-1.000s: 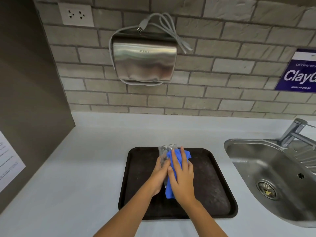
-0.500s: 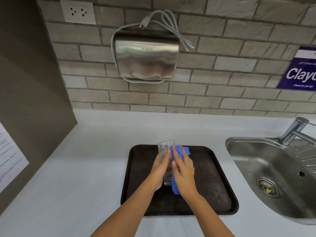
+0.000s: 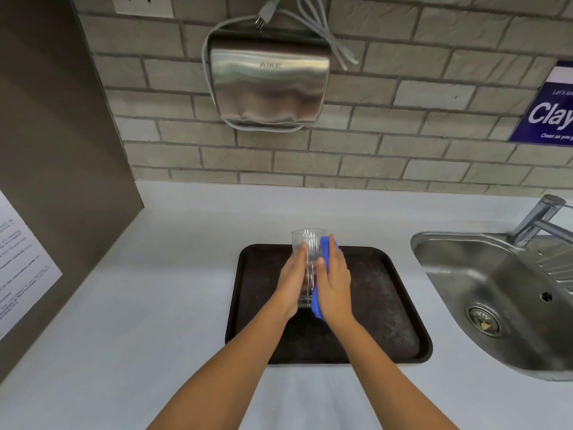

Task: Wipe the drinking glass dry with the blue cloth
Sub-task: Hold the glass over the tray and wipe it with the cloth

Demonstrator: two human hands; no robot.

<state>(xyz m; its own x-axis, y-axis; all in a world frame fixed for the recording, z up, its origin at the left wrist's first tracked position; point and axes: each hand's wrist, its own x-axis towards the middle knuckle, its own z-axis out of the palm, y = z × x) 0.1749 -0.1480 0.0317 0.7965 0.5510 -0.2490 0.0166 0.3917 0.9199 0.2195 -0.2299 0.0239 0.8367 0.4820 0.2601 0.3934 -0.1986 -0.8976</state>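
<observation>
A clear drinking glass (image 3: 308, 243) is held upright above the dark tray (image 3: 384, 299). My left hand (image 3: 291, 280) grips the glass on its left side. My right hand (image 3: 336, 282) presses the blue cloth (image 3: 325, 247) flat against the glass's right side. Only a strip of cloth shows above my fingers, and a bit more below my palm. Both hands hide the lower half of the glass.
A steel sink (image 3: 483, 293) with a tap (image 3: 539, 218) lies to the right. A steel hand dryer (image 3: 268, 82) hangs on the brick wall behind. A dark side panel (image 3: 55, 169) with a paper notice (image 3: 21, 259) closes off the left. White countertop (image 3: 155, 290) surrounds the tray.
My right hand has closed in on the glass, so much less of the blue cloth shows. The glass stands a little higher over the tray's far edge.
</observation>
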